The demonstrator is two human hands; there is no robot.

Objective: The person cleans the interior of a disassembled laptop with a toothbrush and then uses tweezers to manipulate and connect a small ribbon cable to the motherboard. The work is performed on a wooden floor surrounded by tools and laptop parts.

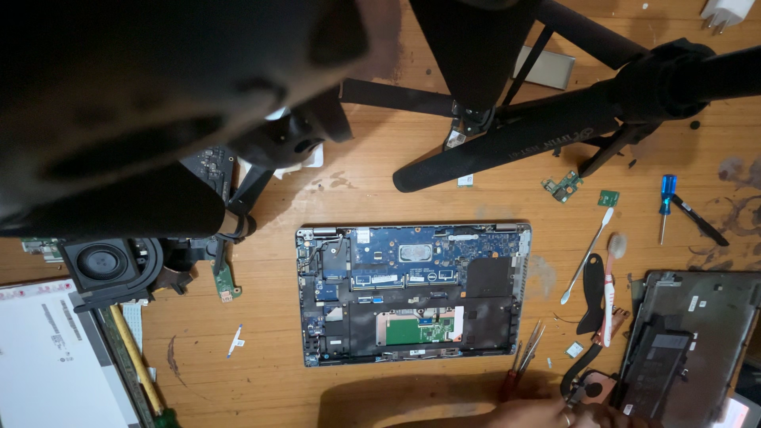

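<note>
— Where's the hand?
— One hand [555, 412] lies low at the bottom edge, touching the copper heatsink [590, 386]; fingers' grip unclear.
— The opened laptop [412, 293]?
— Mid-table, apart, tweezers [529, 345] between.

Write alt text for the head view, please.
An opened laptop with its circuit board bare lies on a wooden table. At the bottom edge, a hand rests near tweezers and a copper cooling part; tripod legs cross above.

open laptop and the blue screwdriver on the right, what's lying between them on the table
In the head view, between the open laptop and the blue screwdriver lie a white spudger, a toothbrush, a black pry tool and a small green chip.
</note>
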